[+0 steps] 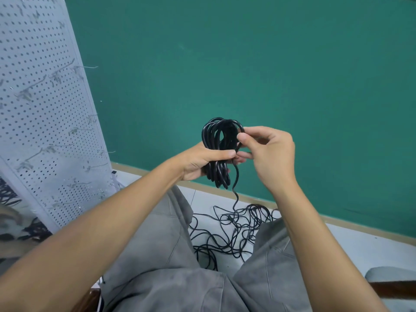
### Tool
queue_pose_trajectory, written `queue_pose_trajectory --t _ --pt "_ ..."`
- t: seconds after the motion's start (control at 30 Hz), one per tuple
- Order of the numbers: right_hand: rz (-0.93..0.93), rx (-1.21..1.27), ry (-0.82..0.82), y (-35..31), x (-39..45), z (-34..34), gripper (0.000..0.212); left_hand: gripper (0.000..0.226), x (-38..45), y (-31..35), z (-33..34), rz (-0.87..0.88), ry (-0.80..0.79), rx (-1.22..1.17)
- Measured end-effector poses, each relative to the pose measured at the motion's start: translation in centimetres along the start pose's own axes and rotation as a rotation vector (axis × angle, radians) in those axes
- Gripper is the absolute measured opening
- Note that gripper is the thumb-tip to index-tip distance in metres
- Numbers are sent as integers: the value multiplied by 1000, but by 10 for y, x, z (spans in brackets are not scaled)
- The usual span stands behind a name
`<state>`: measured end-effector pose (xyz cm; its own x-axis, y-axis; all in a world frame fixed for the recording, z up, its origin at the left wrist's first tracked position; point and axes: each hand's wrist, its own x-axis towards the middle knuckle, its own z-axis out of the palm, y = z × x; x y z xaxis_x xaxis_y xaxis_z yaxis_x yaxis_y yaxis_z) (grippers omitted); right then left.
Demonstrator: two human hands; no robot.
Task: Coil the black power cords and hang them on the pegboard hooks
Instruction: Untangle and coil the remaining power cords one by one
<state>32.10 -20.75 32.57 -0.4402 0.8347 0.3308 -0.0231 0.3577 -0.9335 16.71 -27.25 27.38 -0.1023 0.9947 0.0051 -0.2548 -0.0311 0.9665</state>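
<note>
My left hand point(200, 162) grips a bundle of black power cord point(217, 140) wound into several loops, thumb across its middle. My right hand point(267, 152) pinches the outer strand at the upper right of the coil. From the coil a loose tail point(235, 188) drops to a tangle of black cord point(234, 230) on the pale floor between my knees. A white pegboard point(42, 122) with thin metal hooks point(90, 67) leans at the left, well apart from both hands.
A teal wall point(270, 64) with a beige baseboard fills the background. My grey trousers point(157, 255) take up the lower middle. Dark coiled cords point(9, 194) show at the far left, below the pegboard. A chair edge point(391, 287) appears at lower right.
</note>
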Motion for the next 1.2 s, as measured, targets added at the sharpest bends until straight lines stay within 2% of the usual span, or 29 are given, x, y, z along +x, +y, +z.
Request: queue_pose_trajectory --t 0.23,0.37,0.43,0.6,0.7,0.77,0.87,0.97,1.03,1.1,1.13,1.2 --pt "-11 -117 17 0 11 -2 9 36 1 1 1 58 -42 53" --pt "-50 -215 32 3 18 -1 16 16 4 -1 5 94 86 36" --pt "-17 -187 23 8 20 -1 23 13 8 -4 6 105 153 23" --pt "148 -121 -131 40 5 5 44 35 14 0 3 65 240 -58" --pt "206 -186 -268 63 -6 11 58 29 18 10 2 72 277 -216" --pt "241 -191 -296 75 -11 13 63 26 21 18 0 77 342 -293" --pt "287 -237 -374 82 -17 15 63 24 26 23 -6 85 460 -334" --pt "279 -369 -451 81 -23 15 71 21 29 19 -13 77 571 -347" --pt "245 -404 -466 82 -23 14 58 19 28 14 -18 68 605 -387" --pt "244 -394 -472 85 -21 10 23 18 27 8 -21 64 618 -401" --pt "257 -383 -482 86 -20 9 14 18 28 6 -22 62 636 -397" --pt "271 -359 -520 88 -21 9 29 18 29 2 -23 67 699 -414"
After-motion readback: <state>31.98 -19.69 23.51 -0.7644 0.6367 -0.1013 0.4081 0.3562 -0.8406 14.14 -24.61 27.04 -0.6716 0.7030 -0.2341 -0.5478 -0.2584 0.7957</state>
